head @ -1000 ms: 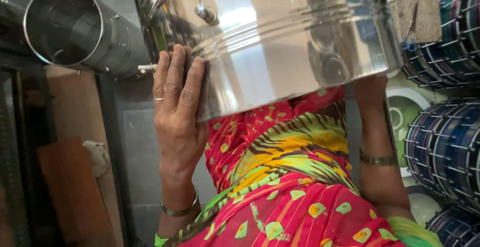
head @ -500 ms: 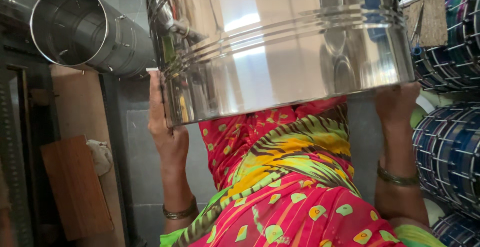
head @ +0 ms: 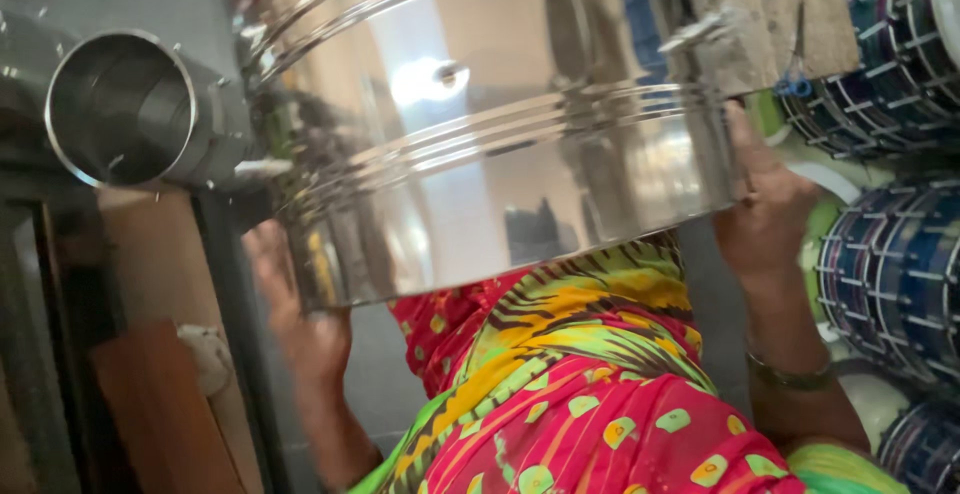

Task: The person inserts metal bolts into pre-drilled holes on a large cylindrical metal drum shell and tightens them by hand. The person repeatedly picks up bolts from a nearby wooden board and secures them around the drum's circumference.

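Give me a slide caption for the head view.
Both hands, left and right, hold a large steel pot up beside stacked blue baskets.

The place looked like a shop or storeroom for metal housewares rather than a home kitchen. A very large, shiny stainless-steel drum with ribbed bands (head: 500,144) filled most of the view, and a second, smaller steel cylinder lying on its side with its open mouth showing (head: 125,109) sat just beside it at the left. Stacks of round blue-and-white woven wire baskets (head: 890,264) were piled along the right edge, goods kept in number. Plain wooden boards (head: 150,404) leaned against a dark metal frame at the lower left.
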